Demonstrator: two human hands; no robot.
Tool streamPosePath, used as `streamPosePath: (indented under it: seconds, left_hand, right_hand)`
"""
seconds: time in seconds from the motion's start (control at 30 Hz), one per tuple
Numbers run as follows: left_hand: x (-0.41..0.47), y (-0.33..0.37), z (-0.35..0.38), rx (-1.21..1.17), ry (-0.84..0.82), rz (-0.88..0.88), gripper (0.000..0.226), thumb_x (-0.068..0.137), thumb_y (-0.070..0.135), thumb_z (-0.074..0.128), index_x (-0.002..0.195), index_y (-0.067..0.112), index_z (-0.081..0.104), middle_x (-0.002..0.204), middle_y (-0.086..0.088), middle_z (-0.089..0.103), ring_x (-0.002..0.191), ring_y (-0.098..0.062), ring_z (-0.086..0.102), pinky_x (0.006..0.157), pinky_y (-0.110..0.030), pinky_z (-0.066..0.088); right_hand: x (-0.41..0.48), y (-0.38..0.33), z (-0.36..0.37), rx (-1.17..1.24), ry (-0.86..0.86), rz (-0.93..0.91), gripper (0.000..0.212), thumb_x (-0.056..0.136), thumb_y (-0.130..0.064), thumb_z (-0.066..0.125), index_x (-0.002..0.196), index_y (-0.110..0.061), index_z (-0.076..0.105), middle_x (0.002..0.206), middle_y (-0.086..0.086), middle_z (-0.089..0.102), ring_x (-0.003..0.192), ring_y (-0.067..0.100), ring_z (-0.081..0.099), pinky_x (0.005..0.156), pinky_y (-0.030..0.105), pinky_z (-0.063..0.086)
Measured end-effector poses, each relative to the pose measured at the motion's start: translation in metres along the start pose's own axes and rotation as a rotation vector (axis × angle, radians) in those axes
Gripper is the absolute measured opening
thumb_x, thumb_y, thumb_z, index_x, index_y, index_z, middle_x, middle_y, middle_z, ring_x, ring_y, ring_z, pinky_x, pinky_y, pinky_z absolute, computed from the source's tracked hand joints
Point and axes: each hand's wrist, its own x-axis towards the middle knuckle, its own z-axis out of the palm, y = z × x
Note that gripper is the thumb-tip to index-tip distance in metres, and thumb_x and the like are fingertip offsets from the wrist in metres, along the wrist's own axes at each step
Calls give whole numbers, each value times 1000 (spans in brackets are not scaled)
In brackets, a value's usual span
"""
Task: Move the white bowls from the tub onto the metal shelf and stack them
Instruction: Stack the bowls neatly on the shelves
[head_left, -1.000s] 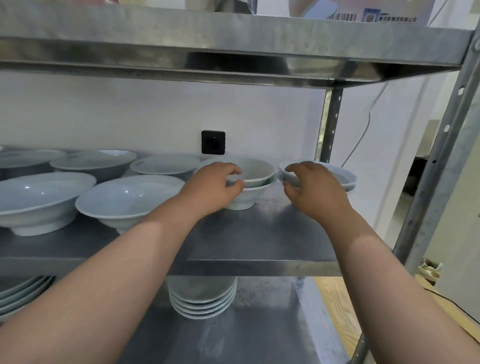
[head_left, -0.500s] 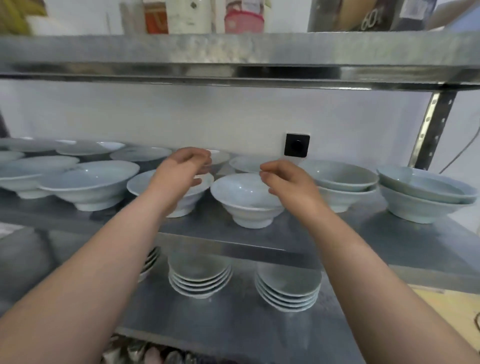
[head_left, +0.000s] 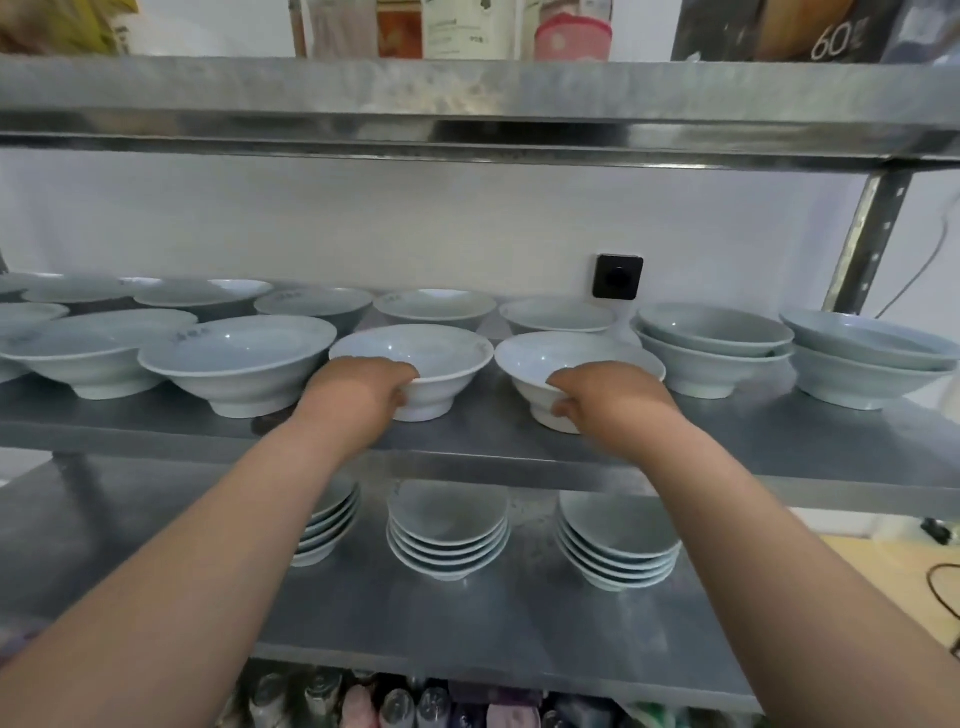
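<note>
Head view. Middle shelf (head_left: 467, 449) of a metal rack, lined with pale bowls in two rows.

Left hand (head_left: 363, 389): at the front edge, fingers curled over the near rim of the left bowl (head_left: 436, 353), thumb under it on the outer wall. Firm pinch on the rim. Bowl upright, foot on the shelf near the front edge, about mid-length.

Right hand (head_left: 615, 402): same hold on the right bowl (head_left: 540, 358), fingers over the near rim, thumb below against the wall. Bowl upright, foot on the shelf, just beside the left bowl, rims close; cannot tell if they touch.

Further along the shelf to the right: short stack (head_left: 714, 345), then end stack (head_left: 872, 361) near the right end, each of nested bowls. To the left: big bowl (head_left: 239, 358) just beside the left bowl, more single bowls beyond it. Back row (head_left: 436, 306) of single bowls along the rear edge.

Wall behind: black socket (head_left: 618, 276). Upright post (head_left: 862, 244) at the rear right corner.

Lower shelf (head_left: 467, 623): three stacks of shallow dishes under the front edge of the middle shelf; mid stack (head_left: 448, 535), right stack (head_left: 618, 545), left stack (head_left: 327, 525) partly behind the left forearm.

Top shelf (head_left: 467, 98): packets and jars, cropped and blurred
</note>
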Motion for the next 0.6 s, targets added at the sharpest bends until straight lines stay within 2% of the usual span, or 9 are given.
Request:
streamPosePath:
  seconds: [0.07,0.1,0.2,0.27,0.33,0.4,0.5,0.6]
  left_hand:
    - [-8,-2,3,-32,101,-1,14,91,17,54,103,22,61,101,-1,67,89,-27,61,73,-35,51]
    - [-12,-1,3,-81,187,-16,16,89,16,56,102,22,63,100,-1,69,88,-28,62,70,-35,51]
    - [-15,7,-10,-167,424,-13,13,89,17,60,100,17,67,94,-6,71,83,-33,65,61,-33,43]
    - [-6,16,-25,-116,541,49,8,89,17,62,94,15,67,86,-10,70,74,-36,64,57,-34,42]
    - [7,28,-38,-117,636,94,10,88,17,59,93,14,68,81,-12,69,69,-38,63,55,-35,43]
    - [25,45,-50,-178,690,140,14,87,18,55,93,14,67,80,-10,69,69,-38,62,57,-36,45]
    - [57,80,-59,-215,727,210,7,87,13,58,84,12,64,74,-9,65,66,-36,60,55,-36,45]
    - [92,126,-58,-254,694,242,6,84,14,59,85,15,66,79,-7,67,69,-35,61,56,-31,39]
  right_hand:
    - [-8,3,3,8,38,-13,21,99,-22,41,115,-23,55,106,-18,59,94,17,52,68,28,35]
    - [-14,7,6,27,114,-14,22,99,-22,43,116,-25,57,105,-19,59,95,17,53,67,28,36]
    - [-29,26,11,50,504,-160,14,95,-25,57,104,-23,67,91,-8,67,87,24,61,60,30,41]
    - [-34,42,5,62,652,-244,11,89,-26,63,95,-20,70,80,-1,69,79,29,63,58,33,49]
    - [-38,60,-7,64,741,-259,14,88,-28,63,94,-19,72,80,1,70,78,30,64,59,35,52]
    - [-41,84,-23,61,841,-250,16,88,-27,65,95,-14,73,82,5,71,77,32,64,61,35,51]
    - [-44,131,-45,-1,906,-185,21,90,-27,63,98,-10,73,84,8,72,78,34,64,67,35,48]
    - [-44,182,-54,-57,964,-146,15,88,-19,67,97,-8,73,83,10,72,76,35,65,66,36,50]
